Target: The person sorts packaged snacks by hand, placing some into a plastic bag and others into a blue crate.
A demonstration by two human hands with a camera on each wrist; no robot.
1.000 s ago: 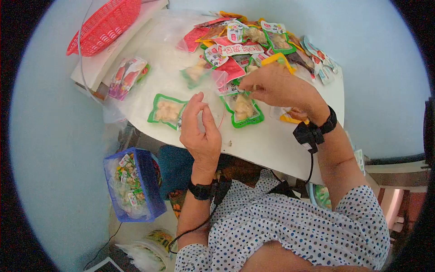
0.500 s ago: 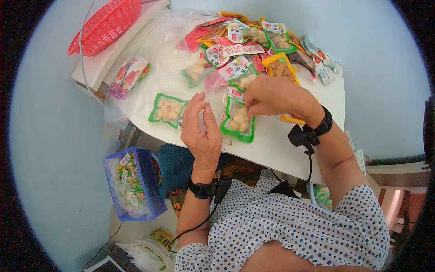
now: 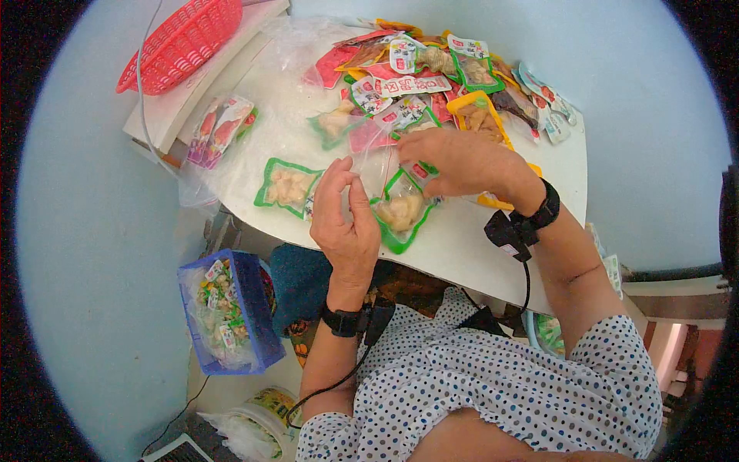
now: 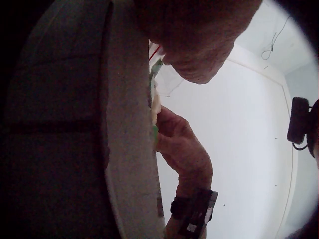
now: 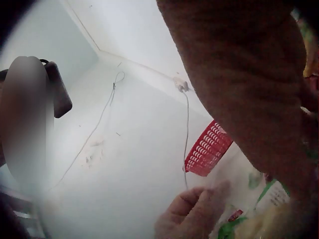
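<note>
My left hand [image 3: 345, 219] pinches the edge of a clear plastic bag [image 3: 372, 159] between thumb and fingers, above the near part of the white table. My right hand [image 3: 473, 165], just right of it, grips a green-edged packet [image 3: 402, 209] of pale food by its upper right side; the packet tilts beside the bag. In the left wrist view the right hand [image 4: 184, 149] has its fingers on the packet, partly hidden by the table edge. The right wrist view shows the left hand [image 5: 192, 214] below the large, dark right hand [image 5: 239, 74].
Another green-edged packet [image 3: 288, 187] lies left of my left hand. Behind is a heap of mixed packets [image 3: 416, 85]. A red basket [image 3: 181, 46] and purple packets [image 3: 219, 131] are at the left; a blue crate [image 3: 258, 316] stands below the table.
My right hand has picked up the green-edged packet, drawn it nearer the table's front edge, then shifted it left and tilted it. The left hand has barely moved.
</note>
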